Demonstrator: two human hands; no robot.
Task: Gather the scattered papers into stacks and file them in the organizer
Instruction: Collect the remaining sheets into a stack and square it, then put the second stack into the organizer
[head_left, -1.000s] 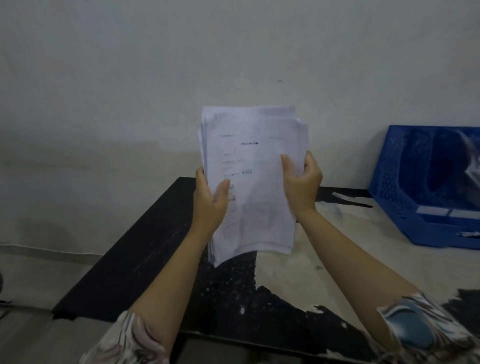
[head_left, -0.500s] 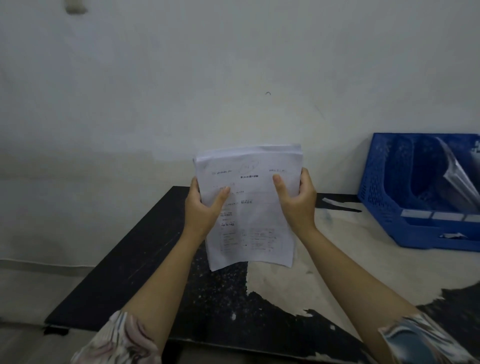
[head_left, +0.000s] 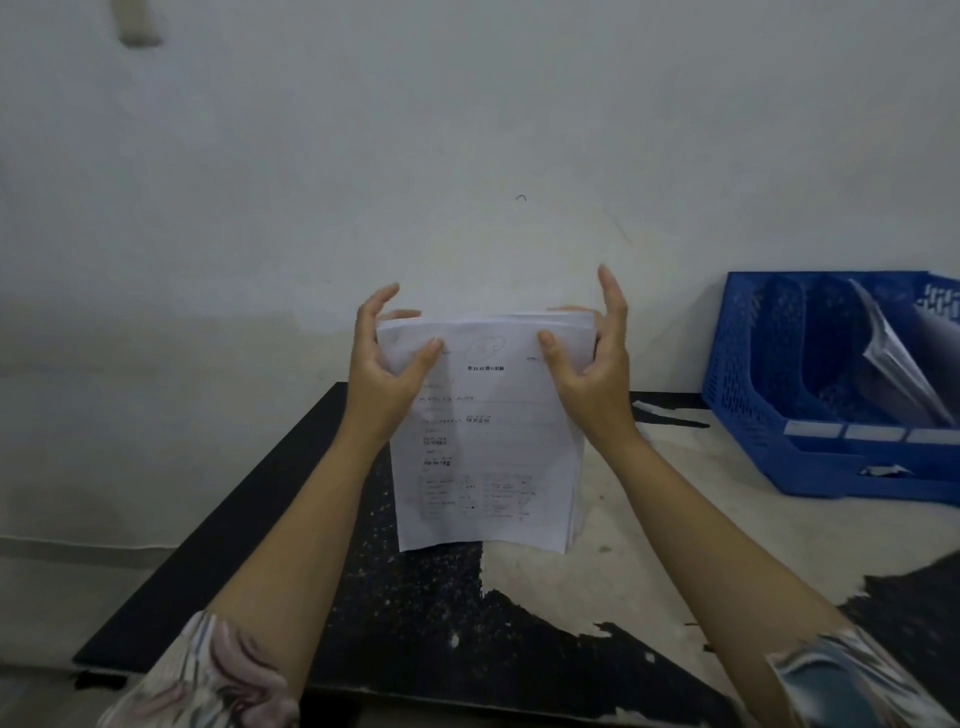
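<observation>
I hold a stack of white printed papers (head_left: 488, 447) upright, its bottom edge resting on the table (head_left: 649, 540). My left hand (head_left: 384, 364) grips its upper left corner with thumb in front and fingers behind. My right hand (head_left: 592, 358) holds the upper right corner the same way, with the index finger raised. The sheets' edges look squared together. A blue plastic organizer (head_left: 779, 415) stands on the table at the right, with a sheet (head_left: 893, 353) leaning in one slot.
The table is black with a worn pale patch, and its left edge drops off to the floor (head_left: 78, 582). A white wall (head_left: 467, 156) stands directly behind the table. A torn pale strip (head_left: 660, 410) lies near the organizer.
The paper stack has come down from mid-air to rest on the table. Both hands slid up from its sides to its top corners, and the edges have evened out.
</observation>
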